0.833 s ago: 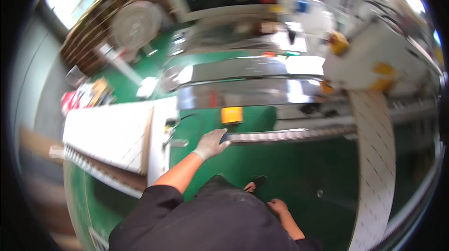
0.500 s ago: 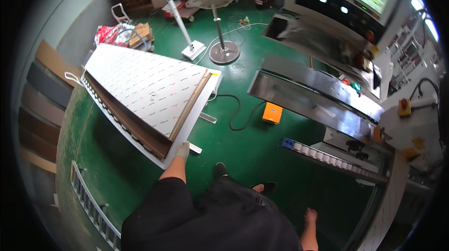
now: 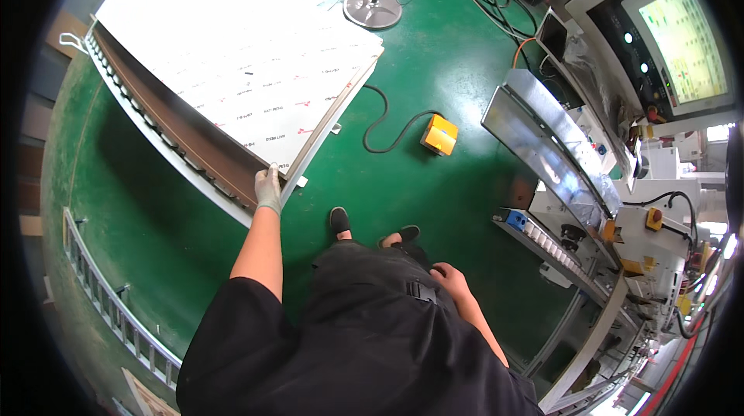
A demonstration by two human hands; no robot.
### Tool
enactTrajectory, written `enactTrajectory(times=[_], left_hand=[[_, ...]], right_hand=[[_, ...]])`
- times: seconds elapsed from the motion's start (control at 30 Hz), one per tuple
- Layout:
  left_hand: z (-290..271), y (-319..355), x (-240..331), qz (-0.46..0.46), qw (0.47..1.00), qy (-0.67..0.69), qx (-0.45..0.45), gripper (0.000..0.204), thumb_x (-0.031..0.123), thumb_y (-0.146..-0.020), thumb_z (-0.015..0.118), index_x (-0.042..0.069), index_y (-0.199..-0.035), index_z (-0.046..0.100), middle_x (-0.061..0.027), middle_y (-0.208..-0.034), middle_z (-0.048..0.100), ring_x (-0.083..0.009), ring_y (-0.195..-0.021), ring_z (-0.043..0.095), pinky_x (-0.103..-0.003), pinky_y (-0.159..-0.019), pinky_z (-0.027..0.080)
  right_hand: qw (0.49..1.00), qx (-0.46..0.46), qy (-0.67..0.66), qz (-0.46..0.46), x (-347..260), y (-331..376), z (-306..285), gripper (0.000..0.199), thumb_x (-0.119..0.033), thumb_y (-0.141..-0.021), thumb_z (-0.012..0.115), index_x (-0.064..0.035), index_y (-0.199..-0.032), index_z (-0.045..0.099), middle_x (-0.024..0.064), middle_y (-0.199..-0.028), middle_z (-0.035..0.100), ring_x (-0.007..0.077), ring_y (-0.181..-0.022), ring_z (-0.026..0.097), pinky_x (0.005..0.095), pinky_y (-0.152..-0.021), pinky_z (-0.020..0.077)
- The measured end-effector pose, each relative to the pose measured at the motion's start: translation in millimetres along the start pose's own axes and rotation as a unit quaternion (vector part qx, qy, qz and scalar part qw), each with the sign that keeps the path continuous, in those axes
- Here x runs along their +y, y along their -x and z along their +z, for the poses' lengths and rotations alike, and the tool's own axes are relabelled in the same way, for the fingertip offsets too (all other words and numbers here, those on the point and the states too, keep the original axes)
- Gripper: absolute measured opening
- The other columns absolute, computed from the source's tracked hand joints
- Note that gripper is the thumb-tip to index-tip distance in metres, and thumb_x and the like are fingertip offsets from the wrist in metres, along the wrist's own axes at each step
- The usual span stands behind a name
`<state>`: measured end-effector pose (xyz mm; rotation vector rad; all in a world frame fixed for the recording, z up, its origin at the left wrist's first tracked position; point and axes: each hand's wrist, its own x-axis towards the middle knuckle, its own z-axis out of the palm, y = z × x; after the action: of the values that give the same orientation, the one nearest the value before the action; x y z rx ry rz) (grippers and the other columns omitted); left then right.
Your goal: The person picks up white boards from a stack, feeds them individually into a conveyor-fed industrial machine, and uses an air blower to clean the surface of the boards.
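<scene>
A large white panel with a printed protective film rests on a roller-edged table to the left. At its near corner, my left hand, in a pale glove, is closed on the panel's edge. Brown panels lie beneath it, showing along the left side. My right hand is low beside the dark apron, near its buckle. Its fingers look curled but their tips are hidden, and nothing can be seen in it.
An orange foot pedal box with a black cable lies on the green floor. To the right is a machine with metal plates, a roller rail and a lit screen. A fan base stands ahead; a roller frame is at left.
My view has turned right and down. The left hand still lies at the panel's near corner, its fingers now over the edge. My right hand has come up from hanging low to beside the apron.
</scene>
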<state>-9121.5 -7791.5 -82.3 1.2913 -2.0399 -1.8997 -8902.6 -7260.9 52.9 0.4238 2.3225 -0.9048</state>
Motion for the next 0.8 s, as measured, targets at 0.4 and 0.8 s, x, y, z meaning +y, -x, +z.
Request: enactTrajectory(times=[0.4, 0.8], left_hand=[[-5, 18, 22, -0.015, 0.994, -0.012, -0.112, 0.036, 0.044, -0.102, 0.061, 0.009, -0.103, 0.055, -0.0016, -0.101, 0.058, -0.0139, -0.091, 0.054, -0.030, -0.079, 0.046], [45, 63, 56, -0.162, 0.982, 0.047, 0.085, 0.023, 0.033, -0.094, 0.062, 0.011, -0.096, 0.062, -0.0004, -0.075, 0.050, -0.0139, -0.067, 0.048, -0.032, -0.059, 0.042]], right_hand=[[0.919, 0.343, -0.154, -0.117, -66, -78, -152, 0.018, -0.014, -0.094, 0.067, -0.0013, -0.106, 0.072, 0.0142, -0.088, 0.075, 0.0214, -0.082, 0.074, 0.0322, -0.076, 0.0569], [0.609, 0.020, -0.753, -0.251, 107, -272, -491, 0.047, -0.035, -0.107, 0.037, -0.0032, -0.131, 0.060, 0.0120, -0.140, 0.063, 0.0266, -0.131, 0.057, 0.0434, -0.110, 0.0431]])
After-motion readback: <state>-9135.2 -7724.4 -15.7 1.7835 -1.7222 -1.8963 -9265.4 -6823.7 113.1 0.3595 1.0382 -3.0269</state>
